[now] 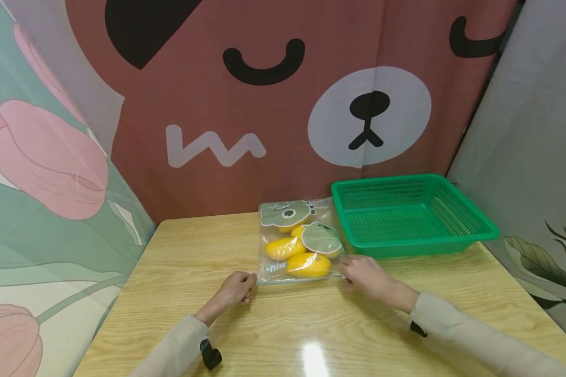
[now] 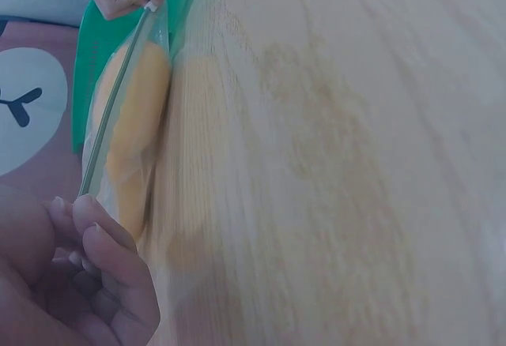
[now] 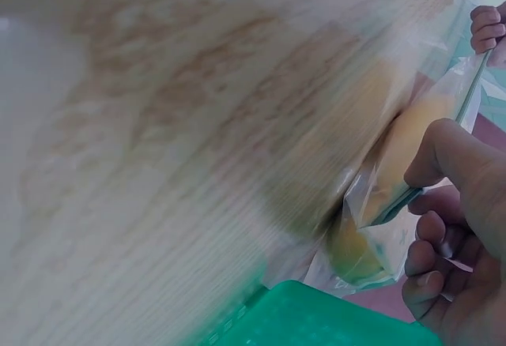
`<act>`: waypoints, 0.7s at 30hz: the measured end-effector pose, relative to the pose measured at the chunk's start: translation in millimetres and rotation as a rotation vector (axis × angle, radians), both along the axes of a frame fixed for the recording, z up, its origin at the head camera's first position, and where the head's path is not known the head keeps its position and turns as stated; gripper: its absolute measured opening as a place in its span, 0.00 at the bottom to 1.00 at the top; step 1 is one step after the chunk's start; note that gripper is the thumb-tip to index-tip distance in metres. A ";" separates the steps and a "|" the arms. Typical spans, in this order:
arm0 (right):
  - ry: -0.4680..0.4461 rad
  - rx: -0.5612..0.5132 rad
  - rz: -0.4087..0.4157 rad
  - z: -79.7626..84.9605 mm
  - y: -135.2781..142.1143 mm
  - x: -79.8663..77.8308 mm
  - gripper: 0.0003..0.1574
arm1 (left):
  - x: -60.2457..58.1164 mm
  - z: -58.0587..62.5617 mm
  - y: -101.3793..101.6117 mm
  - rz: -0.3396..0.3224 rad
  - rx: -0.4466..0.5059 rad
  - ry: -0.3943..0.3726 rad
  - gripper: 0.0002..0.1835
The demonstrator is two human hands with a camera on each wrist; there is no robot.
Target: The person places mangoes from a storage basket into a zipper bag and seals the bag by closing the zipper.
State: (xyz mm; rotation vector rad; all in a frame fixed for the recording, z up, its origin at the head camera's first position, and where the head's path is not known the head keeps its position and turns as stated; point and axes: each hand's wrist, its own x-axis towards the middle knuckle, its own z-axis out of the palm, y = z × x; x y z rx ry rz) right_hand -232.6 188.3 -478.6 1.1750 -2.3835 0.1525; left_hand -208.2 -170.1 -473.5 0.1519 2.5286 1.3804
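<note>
A clear plastic zip bag (image 1: 278,274) with green cartoon prints lies on the table, holding several yellow mangoes (image 1: 308,265). Its zip edge faces the person. My left hand (image 1: 238,287) pinches the near left corner of that edge, thumb against fingers in the left wrist view. At the near right corner, my right hand (image 1: 365,275) pinches the bag between thumb and index finger, the other fingers curled loosely. In the left wrist view the zip strip (image 2: 115,101) runs straight from one hand to the other.
A green plastic basket (image 1: 415,243) with mesh sides stands right of the bag, close against it. The wood-grain table (image 1: 198,246) meets a curtain printed with a bear face (image 1: 264,115) at the back. Patterned curtains hang on both sides.
</note>
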 end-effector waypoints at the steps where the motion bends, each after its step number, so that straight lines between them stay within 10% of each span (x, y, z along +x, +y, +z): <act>1: -0.017 0.007 -0.009 1.3 0.5 0.6 0.20 | 0.1 -0.1 -0.1 0.001 0.003 -0.001 0.25; 21: -0.072 0.003 -0.044 8.0 11.7 3.9 0.20 | 1.7 -0.8 -0.5 -0.006 -0.009 0.001 0.25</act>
